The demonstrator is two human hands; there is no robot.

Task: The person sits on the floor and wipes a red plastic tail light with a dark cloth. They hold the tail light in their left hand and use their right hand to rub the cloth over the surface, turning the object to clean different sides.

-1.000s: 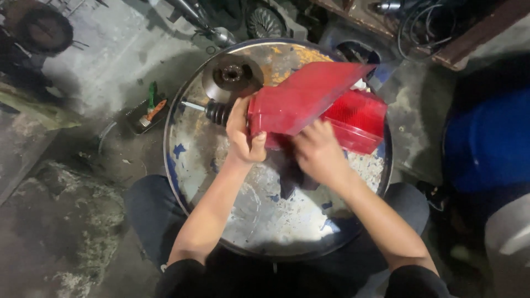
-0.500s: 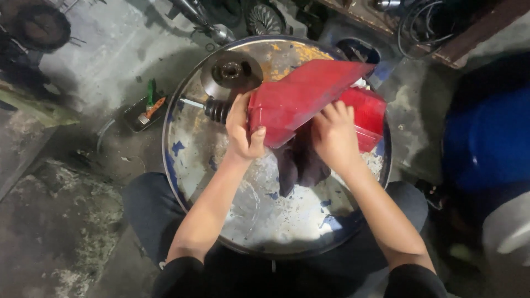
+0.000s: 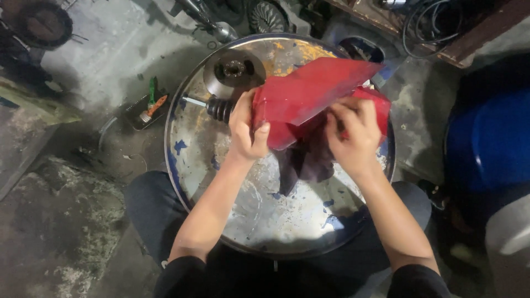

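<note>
A red, angular plastic cover panel (image 3: 309,94) lies tilted over the top of a round metal drum lid (image 3: 265,221). My left hand (image 3: 245,129) grips the panel's left edge, thumb on its front face. My right hand (image 3: 353,135) presses a dark purple rag (image 3: 306,160) against the panel's lower right side; the rag hangs down below it. Behind my left hand lie a metal brake disc (image 3: 232,72) and a shaft with a black ribbed rubber boot (image 3: 218,107).
A small tray with green and orange hand tools (image 3: 149,105) sits on the concrete floor left of the drum. A blue barrel (image 3: 486,143) stands at the right. Cables and engine parts (image 3: 270,14) crowd the far side. My knees flank the drum.
My right hand has slid with the rag from the panel's lower middle toward its right side. My left hand has kept its grip on the left edge.
</note>
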